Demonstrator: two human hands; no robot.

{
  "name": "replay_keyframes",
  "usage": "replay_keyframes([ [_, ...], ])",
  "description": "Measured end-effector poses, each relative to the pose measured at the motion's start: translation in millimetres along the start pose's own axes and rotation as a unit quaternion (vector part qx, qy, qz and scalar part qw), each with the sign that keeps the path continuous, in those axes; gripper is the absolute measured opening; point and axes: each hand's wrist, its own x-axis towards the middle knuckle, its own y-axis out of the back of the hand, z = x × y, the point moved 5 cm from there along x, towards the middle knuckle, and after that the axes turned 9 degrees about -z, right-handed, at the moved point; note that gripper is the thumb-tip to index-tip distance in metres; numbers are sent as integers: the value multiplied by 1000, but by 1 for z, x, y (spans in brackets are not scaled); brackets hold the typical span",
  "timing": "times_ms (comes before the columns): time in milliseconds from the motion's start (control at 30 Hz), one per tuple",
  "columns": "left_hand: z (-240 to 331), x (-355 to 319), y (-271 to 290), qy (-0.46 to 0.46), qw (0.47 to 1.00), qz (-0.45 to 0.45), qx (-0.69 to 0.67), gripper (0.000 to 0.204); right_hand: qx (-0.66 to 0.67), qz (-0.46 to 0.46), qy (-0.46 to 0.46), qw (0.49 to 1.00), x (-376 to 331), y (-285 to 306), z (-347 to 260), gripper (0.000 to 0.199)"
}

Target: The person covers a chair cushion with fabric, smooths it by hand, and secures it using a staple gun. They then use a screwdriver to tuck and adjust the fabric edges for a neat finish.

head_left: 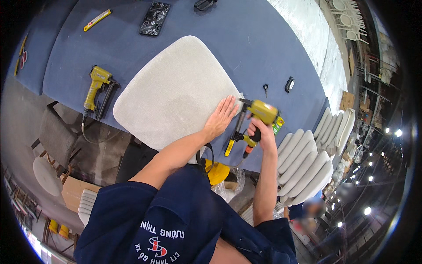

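A light grey upholstered seat pad (171, 88) lies flat on the blue table (246, 39). My left hand (222, 116) rests on its right part, fingers stretched out and flat against the fabric. In my right hand (262, 132) is a yellow-green pneumatic staple gun (263, 111), gripped by its handle. The gun's nose meets or nearly meets the pad's right corner, close to my left fingertips; whether it touches I cannot tell. A hose runs from the orange fitting at its handle's base.
A second staple gun (97, 88) with a hose lies left of the pad. A yellow cutter knife (97, 20), a patterned phone (154, 18) and scissors (23, 57) lie farther off. Small black items (289, 84) lie at right. Stacked grey pads (305, 167) stand beyond the right edge.
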Motion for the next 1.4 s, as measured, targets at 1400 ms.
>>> replay_keyframes([
  [1400,-328,-86,-24,245,945,97,-194,60,-140,123,69,980,26,-9,127,19],
])
